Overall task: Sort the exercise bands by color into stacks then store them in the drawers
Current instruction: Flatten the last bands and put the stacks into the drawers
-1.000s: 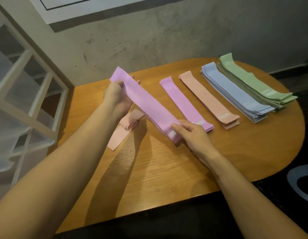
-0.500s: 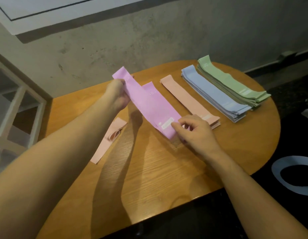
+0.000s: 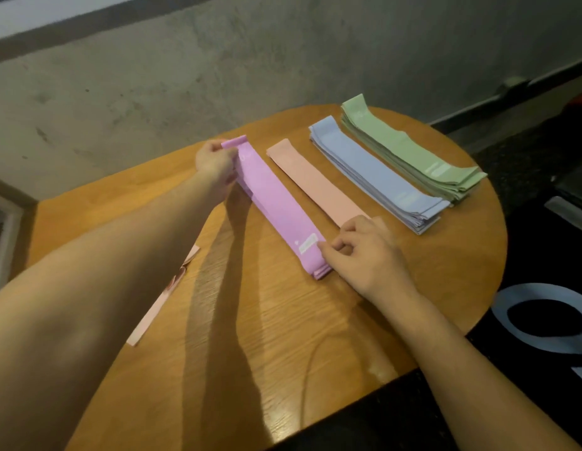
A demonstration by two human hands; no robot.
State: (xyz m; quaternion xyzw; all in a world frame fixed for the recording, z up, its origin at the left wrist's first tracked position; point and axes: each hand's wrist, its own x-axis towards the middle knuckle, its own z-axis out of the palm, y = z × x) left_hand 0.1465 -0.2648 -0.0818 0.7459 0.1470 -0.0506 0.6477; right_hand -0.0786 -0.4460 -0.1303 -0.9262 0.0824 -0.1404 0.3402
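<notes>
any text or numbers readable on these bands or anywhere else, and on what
Nothing can be read for sure.
Purple band: white label patch near the right hand, blurred; faint white mark at its far end by the left hand, too blurred.
Blue stack: pale label patch, unreadable.
Green stack: pale label patch, unreadable.
Floor: large pale shape, cut off, not legible.

Nothing legible anywhere. Pale label patches on the purple band, blue stack and green stack, print too blurred to read.
</notes>
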